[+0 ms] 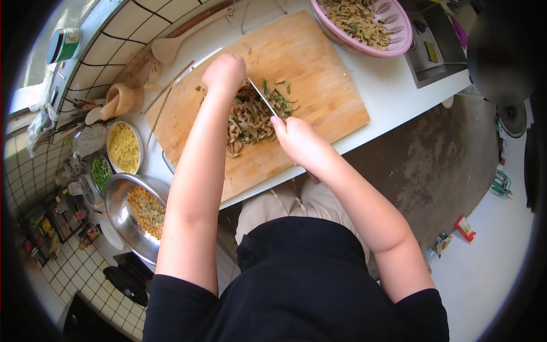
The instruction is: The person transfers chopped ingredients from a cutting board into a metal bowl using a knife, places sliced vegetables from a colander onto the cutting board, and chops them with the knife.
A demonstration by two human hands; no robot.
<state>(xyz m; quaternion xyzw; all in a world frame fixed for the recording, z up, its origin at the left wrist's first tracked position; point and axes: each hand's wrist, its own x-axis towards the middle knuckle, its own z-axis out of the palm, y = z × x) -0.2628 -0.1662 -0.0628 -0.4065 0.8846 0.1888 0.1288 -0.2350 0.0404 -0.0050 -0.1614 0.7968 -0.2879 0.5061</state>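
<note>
My right hand grips the handle of a kitchen knife, whose blade is seen nearly edge-on. At the blade's far end is my left hand, curled over the tip with its fingers mostly hidden from above. The knife crosses a heap of chopped, brownish-green vegetable strips. Part of that heap is covered by my left forearm. Beneath it lies a large wooden cutting board, with a few loose bits scattered near the blade.
A pink plastic basket of similar strips stands beside a sink. Leftward are a steel bowl of orange-and-green crumbly food, a bowl of yellow bits, chopped greens, a mortar and a ladle.
</note>
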